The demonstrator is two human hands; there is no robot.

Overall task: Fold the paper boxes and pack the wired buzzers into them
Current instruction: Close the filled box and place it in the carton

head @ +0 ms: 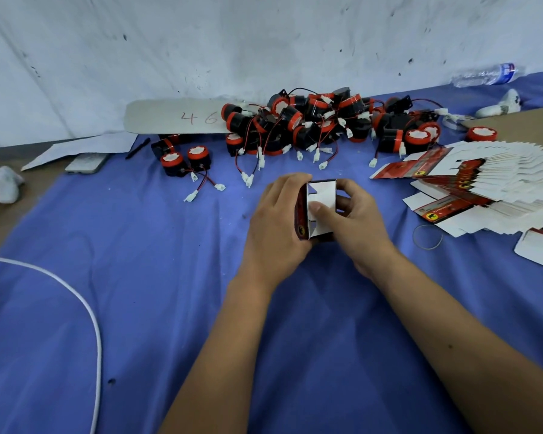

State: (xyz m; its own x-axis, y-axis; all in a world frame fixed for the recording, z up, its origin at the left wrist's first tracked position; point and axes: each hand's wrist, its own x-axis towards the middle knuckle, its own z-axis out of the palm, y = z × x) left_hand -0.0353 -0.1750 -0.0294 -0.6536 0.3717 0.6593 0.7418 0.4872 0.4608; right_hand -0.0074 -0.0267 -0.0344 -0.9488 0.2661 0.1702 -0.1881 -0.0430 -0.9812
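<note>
The paper box (318,211) sits between both hands, left hand (276,223) and right hand (355,220) gripping its sides.

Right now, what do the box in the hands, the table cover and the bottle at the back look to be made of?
The box, held by both hands, left and right: thin printed card, red outside, plain white inside, with creased flaps. The table cover: blue woven cloth, matte, lying in soft wrinkles. The bottle: clear plastic, probably, see-through with a blue label.
</note>
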